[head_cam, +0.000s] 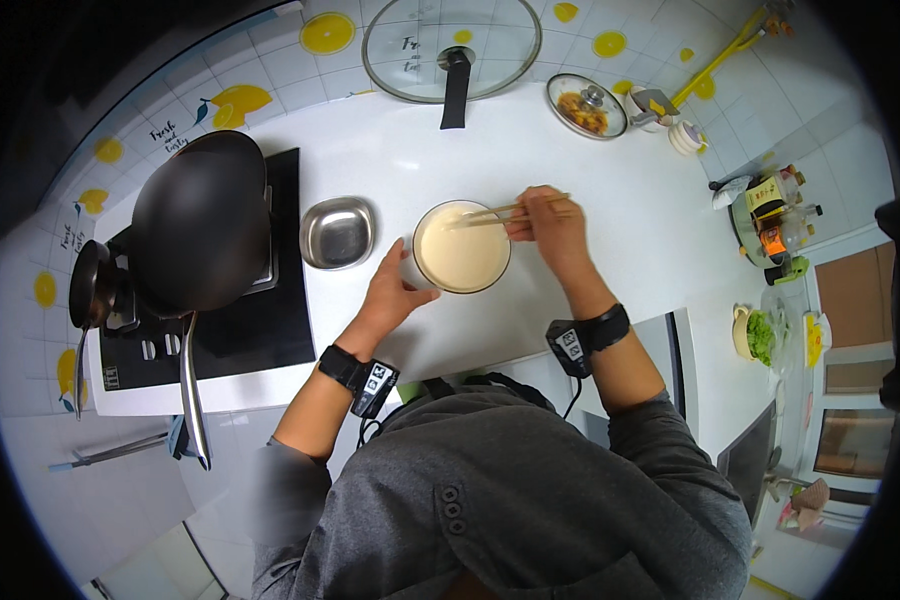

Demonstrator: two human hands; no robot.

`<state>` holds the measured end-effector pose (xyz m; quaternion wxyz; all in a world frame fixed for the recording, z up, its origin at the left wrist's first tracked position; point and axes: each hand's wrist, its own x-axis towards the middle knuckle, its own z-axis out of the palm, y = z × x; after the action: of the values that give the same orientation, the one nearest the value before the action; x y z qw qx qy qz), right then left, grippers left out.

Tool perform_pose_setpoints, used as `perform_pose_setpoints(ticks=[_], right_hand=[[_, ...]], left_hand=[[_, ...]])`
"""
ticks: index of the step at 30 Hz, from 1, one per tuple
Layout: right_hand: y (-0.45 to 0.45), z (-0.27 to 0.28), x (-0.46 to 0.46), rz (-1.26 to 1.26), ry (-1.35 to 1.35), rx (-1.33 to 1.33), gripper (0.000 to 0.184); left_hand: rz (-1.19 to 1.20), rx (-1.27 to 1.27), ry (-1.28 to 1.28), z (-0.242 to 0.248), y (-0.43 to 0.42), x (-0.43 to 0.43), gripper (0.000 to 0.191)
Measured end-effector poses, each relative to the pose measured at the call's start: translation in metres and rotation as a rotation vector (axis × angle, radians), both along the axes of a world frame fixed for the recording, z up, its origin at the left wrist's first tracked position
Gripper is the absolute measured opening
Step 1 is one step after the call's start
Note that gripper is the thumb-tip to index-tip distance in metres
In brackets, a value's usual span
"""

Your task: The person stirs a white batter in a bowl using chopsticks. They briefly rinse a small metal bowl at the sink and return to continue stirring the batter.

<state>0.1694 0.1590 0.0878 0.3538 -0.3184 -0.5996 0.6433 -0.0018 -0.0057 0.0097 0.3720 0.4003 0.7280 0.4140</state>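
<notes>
A round bowl with a dark rim (pixel 418 271) stands on the counter in front of me, filled with a smooth, pale cream-coloured liquid (pixel 461 259). My left hand (pixel 392 291) is curved around the bowl's near left side, thumb at the near rim and fingers along the left. A pair of light chopsticks (pixel 504 214) is held in my right hand (pixel 546 223) over the bowl's right edge. Their tips dip into the liquid near its far side. Just left of the bowl sits a squarish stainless steel dish (pixel 337 233) with nothing visible in it.
At the left, a large dark wok (pixel 202 225) and a small pan (pixel 92 285) rest on the black gas hob (pixel 270 341), handles jutting past the counter's front edge. A glass lid (pixel 487 75) leans on the tiled wall. Far right are a lidded dish (pixel 586 107) and several bottles (pixel 778 214).
</notes>
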Motion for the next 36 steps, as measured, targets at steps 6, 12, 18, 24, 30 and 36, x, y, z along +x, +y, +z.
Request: perform_pose_setpoints(ticks=[6,12,18,24,30,36], right_hand=[[0.001,-0.005,0.003,-0.015,-0.207,-0.016,0.021],[-0.001,0.002,0.005,-0.018,-0.405,-0.07,0.022],[0.001,0.005,0.004,0.045,-0.262,-0.029,0.023],[0.0,-0.02,0.023,-0.053,-0.131,-0.224,0.019],[-0.027,-0.064,0.043,-0.203,0.239,-0.685,0.017],[-0.07,-0.076,0.063,-0.185,0.223,-0.797,0.035]], left_hand=[[0.449,-0.031,-0.711,-0.005,-0.032,-0.034,0.033],[0.778,0.017,-0.837,-0.016,-0.047,-0.063,0.03],[0.768,0.05,-0.832,-0.035,-0.033,-0.086,0.026],[0.727,0.033,-0.716,-0.04,-0.024,-0.096,0.024],[0.662,0.121,-0.74,-0.037,-0.025,-0.094,0.026],[0.595,0.167,-0.678,-0.003,-0.061,-0.074,0.026]])
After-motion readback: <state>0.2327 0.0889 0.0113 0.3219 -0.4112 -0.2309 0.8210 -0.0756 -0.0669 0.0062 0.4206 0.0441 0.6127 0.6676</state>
